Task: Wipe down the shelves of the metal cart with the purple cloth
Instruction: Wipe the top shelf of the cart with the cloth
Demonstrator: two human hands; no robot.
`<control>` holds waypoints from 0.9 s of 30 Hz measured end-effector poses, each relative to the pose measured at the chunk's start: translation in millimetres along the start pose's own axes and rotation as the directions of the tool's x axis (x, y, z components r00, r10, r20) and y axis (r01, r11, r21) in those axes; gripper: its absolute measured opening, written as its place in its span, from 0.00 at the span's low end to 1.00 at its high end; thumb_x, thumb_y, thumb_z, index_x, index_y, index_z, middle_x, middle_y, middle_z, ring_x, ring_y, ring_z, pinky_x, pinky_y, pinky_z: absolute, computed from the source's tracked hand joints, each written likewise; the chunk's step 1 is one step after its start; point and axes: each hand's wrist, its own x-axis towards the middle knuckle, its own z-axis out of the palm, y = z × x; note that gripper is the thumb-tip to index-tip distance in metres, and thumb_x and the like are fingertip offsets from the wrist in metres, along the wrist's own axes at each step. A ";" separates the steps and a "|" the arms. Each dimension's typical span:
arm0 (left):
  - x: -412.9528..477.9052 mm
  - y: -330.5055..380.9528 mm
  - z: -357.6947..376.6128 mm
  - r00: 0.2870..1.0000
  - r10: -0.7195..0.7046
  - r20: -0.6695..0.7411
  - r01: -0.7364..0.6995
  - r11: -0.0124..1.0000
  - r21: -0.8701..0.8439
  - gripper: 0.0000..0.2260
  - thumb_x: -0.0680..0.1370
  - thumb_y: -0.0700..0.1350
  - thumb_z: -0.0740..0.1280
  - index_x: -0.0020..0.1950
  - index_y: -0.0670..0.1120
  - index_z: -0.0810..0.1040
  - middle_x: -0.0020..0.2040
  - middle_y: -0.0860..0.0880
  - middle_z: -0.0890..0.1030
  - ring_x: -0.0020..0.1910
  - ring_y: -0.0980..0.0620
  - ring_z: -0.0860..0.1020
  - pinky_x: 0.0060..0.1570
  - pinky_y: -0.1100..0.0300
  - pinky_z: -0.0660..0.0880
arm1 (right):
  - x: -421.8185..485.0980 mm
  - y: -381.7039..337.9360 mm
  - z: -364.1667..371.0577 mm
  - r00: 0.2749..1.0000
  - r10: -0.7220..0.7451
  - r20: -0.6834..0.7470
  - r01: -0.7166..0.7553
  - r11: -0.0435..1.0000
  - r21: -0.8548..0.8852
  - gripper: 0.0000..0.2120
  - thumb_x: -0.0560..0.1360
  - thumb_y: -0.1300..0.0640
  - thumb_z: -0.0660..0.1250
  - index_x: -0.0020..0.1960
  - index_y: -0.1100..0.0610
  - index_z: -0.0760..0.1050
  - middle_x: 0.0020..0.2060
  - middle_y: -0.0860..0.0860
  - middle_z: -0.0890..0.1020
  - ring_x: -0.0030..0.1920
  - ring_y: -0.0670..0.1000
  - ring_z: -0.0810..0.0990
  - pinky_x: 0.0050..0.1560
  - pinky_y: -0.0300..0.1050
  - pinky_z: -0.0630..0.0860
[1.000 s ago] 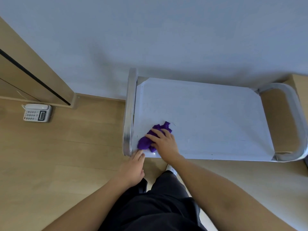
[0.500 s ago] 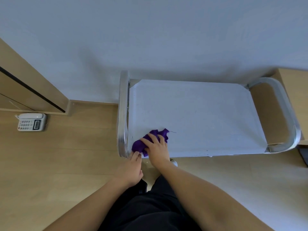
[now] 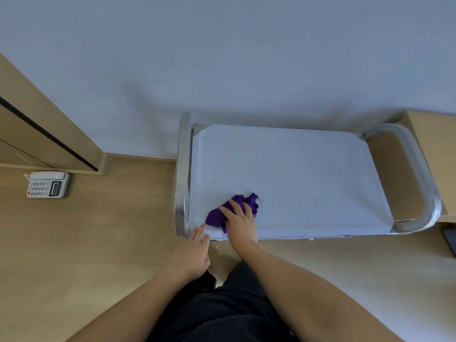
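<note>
The metal cart [image 3: 308, 174] stands against the wall, and I look down on its pale top shelf, with a shiny handle bar at each end. A crumpled purple cloth [image 3: 217, 217] lies on the shelf's near left corner. My right hand [image 3: 240, 222] presses down on the cloth with spread fingers, covering its middle. My left hand [image 3: 193, 250] rests its fingertips on the near left corner of the shelf, beside the left handle bar [image 3: 182, 178]. The lower shelves are hidden under the top one.
A white desk phone [image 3: 48, 185] sits on the wooden floor at the left, below a wooden door frame. A wooden cabinet [image 3: 436, 154] stands close against the cart's right end. A dark object [image 3: 450, 241] lies on the floor at the right edge.
My right hand has slid the cloth a little to the right along the shelf's near edge. The left hand stays at the near left corner. The view has shifted slightly.
</note>
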 end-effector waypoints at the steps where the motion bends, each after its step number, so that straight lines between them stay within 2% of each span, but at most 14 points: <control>1: 0.1 1.6 -2.0 1.000 -0.004 -0.004 0.004 1.000 0.004 0.26 0.79 0.46 0.57 0.76 0.43 0.57 0.79 0.44 0.45 0.78 0.46 0.47 0.71 0.50 0.63 | 2.2 2.8 -3.4 1.000 -0.021 0.017 0.021 1.000 0.008 0.22 0.80 0.58 0.60 0.72 0.44 0.66 0.75 0.49 0.64 0.74 0.61 0.57 0.73 0.55 0.62; 8: 3.2 21.6 -9.7 0.996 -0.035 -0.077 0.035 0.999 0.003 0.23 0.79 0.45 0.58 0.73 0.43 0.62 0.78 0.45 0.51 0.76 0.45 0.54 0.63 0.52 0.72 | 6.0 27.6 -16.7 0.992 -0.111 0.059 0.112 0.994 -0.015 0.22 0.81 0.58 0.58 0.73 0.45 0.65 0.74 0.48 0.64 0.73 0.60 0.59 0.73 0.53 0.62; 14: 19.5 32.3 -15.5 0.988 -0.098 -0.121 0.096 0.995 -0.020 0.22 0.78 0.45 0.59 0.73 0.45 0.63 0.78 0.46 0.54 0.77 0.49 0.53 0.63 0.56 0.70 | 11.4 38.2 -16.7 0.978 -0.202 0.060 0.207 0.974 -0.089 0.28 0.76 0.61 0.67 0.73 0.46 0.65 0.74 0.50 0.66 0.73 0.62 0.61 0.72 0.57 0.65; 18: 31.9 33.8 -23.7 0.981 -0.130 -0.146 0.123 0.991 -0.059 0.22 0.77 0.44 0.60 0.71 0.46 0.64 0.76 0.46 0.57 0.75 0.49 0.55 0.60 0.58 0.72 | 31.5 47.1 -23.6 0.958 -0.283 0.033 0.285 0.954 -0.094 0.28 0.74 0.62 0.70 0.71 0.47 0.68 0.72 0.52 0.69 0.72 0.63 0.64 0.70 0.59 0.67; 24: 62.1 36.2 -38.2 0.950 -0.269 -0.158 0.256 0.962 -0.099 0.27 0.79 0.46 0.59 0.77 0.45 0.55 0.79 0.43 0.48 0.78 0.43 0.49 0.68 0.54 0.67 | 97.6 52.6 -46.5 0.912 -0.403 0.071 0.409 0.905 -0.118 0.26 0.77 0.60 0.65 0.73 0.47 0.66 0.74 0.51 0.66 0.73 0.63 0.61 0.72 0.58 0.63; 27: 76.4 38.3 -41.5 0.927 -0.353 -0.130 0.337 0.933 -0.127 0.26 0.81 0.48 0.57 0.77 0.43 0.55 0.79 0.44 0.46 0.78 0.43 0.48 0.69 0.54 0.67 | 151.4 50.2 -64.8 0.923 -0.383 0.044 0.385 0.912 -0.142 0.23 0.79 0.58 0.61 0.73 0.47 0.66 0.74 0.51 0.65 0.73 0.62 0.60 0.73 0.56 0.60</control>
